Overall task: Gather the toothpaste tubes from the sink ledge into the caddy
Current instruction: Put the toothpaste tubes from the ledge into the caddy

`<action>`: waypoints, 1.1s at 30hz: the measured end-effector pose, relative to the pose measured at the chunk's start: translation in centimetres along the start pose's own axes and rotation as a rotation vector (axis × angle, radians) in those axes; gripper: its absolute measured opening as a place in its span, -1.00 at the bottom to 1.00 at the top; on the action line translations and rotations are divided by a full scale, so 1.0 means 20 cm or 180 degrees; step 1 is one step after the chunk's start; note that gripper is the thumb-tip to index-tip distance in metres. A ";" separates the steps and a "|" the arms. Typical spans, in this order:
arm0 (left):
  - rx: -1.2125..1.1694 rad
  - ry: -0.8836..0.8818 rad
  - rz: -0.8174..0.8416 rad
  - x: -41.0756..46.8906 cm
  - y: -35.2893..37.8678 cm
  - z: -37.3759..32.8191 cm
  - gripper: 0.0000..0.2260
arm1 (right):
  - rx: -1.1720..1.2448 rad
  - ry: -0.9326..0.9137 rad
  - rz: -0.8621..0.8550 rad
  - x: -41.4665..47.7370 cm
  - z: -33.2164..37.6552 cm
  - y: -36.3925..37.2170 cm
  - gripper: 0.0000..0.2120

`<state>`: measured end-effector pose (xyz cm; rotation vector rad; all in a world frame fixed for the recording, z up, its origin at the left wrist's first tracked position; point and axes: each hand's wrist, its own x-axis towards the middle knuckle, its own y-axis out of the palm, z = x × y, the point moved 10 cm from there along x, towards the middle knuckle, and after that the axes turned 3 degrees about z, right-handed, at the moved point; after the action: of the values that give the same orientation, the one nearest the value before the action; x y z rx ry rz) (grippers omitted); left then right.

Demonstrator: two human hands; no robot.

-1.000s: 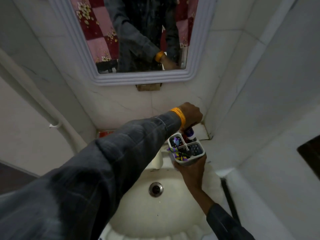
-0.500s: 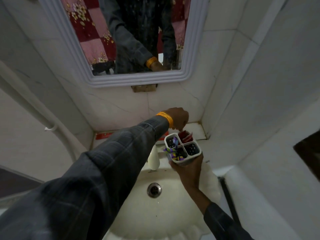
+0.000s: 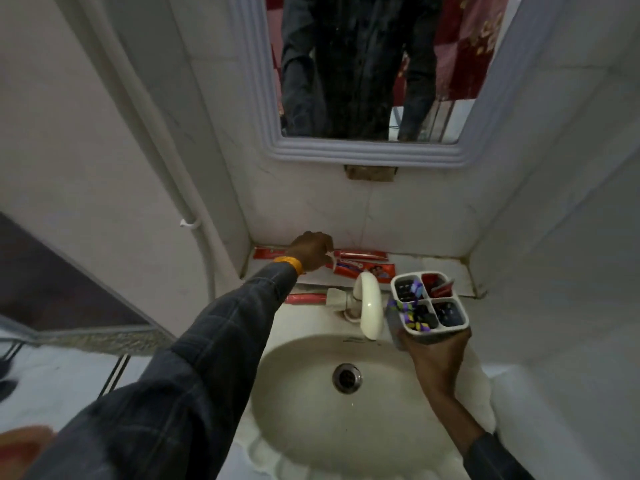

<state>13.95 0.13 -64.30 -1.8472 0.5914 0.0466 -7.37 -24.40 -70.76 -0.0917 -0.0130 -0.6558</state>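
Note:
Several red toothpaste tubes lie on the tiled sink ledge (image 3: pixel 436 265) under the mirror. My left hand (image 3: pixel 311 251) reaches over them, fingers pinched on the white cap end of one tube (image 3: pixel 367 270), which still rests on the ledge. Another tube (image 3: pixel 363 253) lies behind it against the wall, and a third (image 3: pixel 304 298) lies nearer, left of the tap. My right hand (image 3: pixel 436 351) holds the white four-compartment caddy (image 3: pixel 464 318) from below, above the basin's right side. A red tube (image 3: pixel 438 285) stands in its back right compartment. Small purple and yellow items fill the front left one.
A white tap (image 3: pixel 369 306) curves over the basin (image 3: pixel 311 427) just left of the caddy. The mirror (image 3: pixel 367 64) hangs above the ledge. A white pipe (image 3: pixel 166 150) runs down the left wall. Walls close in on both sides.
My left hand has left the caddy and moved left onto the ledge, closing on a tube's cap. The caddy, still held by my right hand, now has a red tube in it.

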 end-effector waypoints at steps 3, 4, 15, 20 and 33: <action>-0.0237 0.0101 -0.0057 0.04 0.06 0.01 -0.70 | -0.0062 -0.0100 0.0014 -0.01 0.01 0.01 0.01; -0.0272 0.0180 -0.0033 0.06 0.08 -0.02 -0.71 | -0.0077 -0.0090 0.0012 0.00 -0.01 0.00 0.03; 0.0316 0.0617 0.0243 0.30 0.36 -0.31 -0.56 | -0.0323 0.0135 -0.0262 0.00 -0.08 -0.07 0.05; 0.0514 0.0508 0.0172 0.30 0.31 -0.25 -0.39 | -0.0370 0.0266 -0.0181 0.01 -0.13 -0.03 0.08; 0.0087 0.0886 -0.0540 -0.05 -0.46 -0.53 -0.83 | -0.0099 -0.0015 -0.0063 0.01 0.04 0.00 -0.11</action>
<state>14.31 -6.83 -52.12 -1.8844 0.6204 -0.3346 -7.11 -24.48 -69.99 -0.1233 -0.0081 -0.6756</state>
